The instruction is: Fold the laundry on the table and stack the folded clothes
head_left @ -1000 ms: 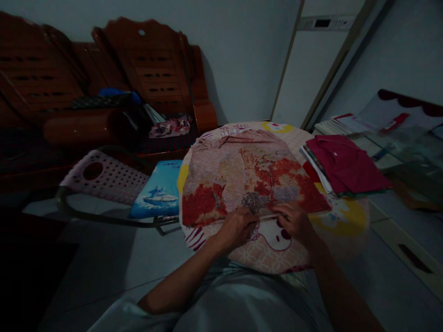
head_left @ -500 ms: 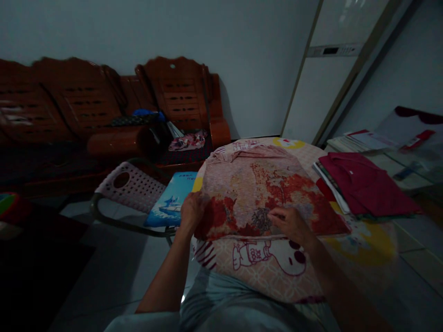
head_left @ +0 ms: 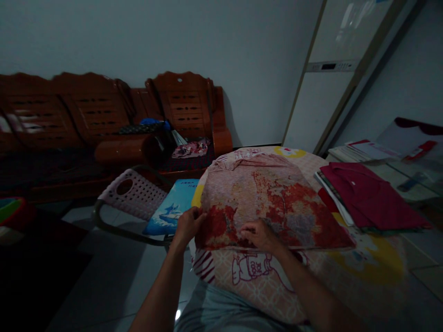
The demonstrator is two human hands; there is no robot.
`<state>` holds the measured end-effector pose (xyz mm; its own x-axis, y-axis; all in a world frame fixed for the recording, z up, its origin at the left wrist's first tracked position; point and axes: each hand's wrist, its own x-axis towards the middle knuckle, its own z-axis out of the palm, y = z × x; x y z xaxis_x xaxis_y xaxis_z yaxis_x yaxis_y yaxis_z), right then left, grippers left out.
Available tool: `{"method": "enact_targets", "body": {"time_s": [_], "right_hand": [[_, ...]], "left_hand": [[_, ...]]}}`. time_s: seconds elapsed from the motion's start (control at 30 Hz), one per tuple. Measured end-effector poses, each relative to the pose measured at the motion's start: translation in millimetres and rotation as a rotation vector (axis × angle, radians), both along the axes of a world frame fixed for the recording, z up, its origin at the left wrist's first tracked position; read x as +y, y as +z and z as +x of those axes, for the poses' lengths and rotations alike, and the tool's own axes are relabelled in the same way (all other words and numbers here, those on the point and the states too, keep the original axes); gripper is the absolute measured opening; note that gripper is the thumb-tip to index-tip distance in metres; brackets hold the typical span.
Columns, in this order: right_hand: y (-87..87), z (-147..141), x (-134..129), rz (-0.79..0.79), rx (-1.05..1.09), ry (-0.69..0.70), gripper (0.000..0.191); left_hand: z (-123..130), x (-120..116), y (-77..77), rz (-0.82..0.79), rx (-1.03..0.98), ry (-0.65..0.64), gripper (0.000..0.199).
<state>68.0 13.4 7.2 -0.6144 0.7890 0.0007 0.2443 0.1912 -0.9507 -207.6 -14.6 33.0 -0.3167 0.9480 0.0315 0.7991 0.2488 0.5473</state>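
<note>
A patterned shirt (head_left: 238, 191) in pinkish beige and rusty red lies spread flat on the table, its hem towards me and some bunched fabric at its far edge. At the shirt's left edge, my left hand (head_left: 189, 225) has its thumb and fingers closed on the cloth. My right hand (head_left: 260, 234) is over the lower middle of the shirt, fingers curled together and pointing left. I see nothing between them; whether the fingertips touch the fabric is hard to make out in the dim light.
The round table has a pink cartoon-print cloth (head_left: 256, 299). A stack of folded clothes, magenta on top (head_left: 370, 196), lies at its right. Left stands a woven chair (head_left: 133, 193) with a blue picture cushion (head_left: 169, 214). Behind are wooden seats (head_left: 187, 108) and a tall white cabinet unit (head_left: 321, 101).
My right hand has moved left across the shirt, its fingers more curled. My left hand stays near the shirt's left edge. The view has tilted slightly up; the shirt lies much the same.
</note>
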Motion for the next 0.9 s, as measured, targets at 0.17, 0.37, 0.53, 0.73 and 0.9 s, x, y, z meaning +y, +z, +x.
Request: {"method": "enact_targets", "body": {"time_s": [0.17,0.37,0.53,0.73,0.9], "right_hand": [[-15.3,-4.8,6.4,-0.250,0.261,-0.136,0.051],[-17.3,-4.0,9.8,-0.291,0.314,-0.216,0.067],[-8.7,0.5,8.0,-0.136,0.221,-0.242,0.057],[-11.6,-0.1,7.3,-0.057,0.154,-0.232,0.053],[-18.3,-1.9,6.6,-0.107,0.187,-0.237,0.049]], "left_hand": [[57.4,6.7,8.5,0.159,-0.250,-0.190,0.017],[106.9,5.8,2.0,0.084,-0.326,-0.487,0.017],[99.7,6.0,4.2,0.014,-0.512,-0.542,0.032],[65.0,62.5,-7.2,0.185,-0.492,-0.287,0.023],[37.8,130.7,-16.2,0.256,-0.660,-0.008,0.034]]}}
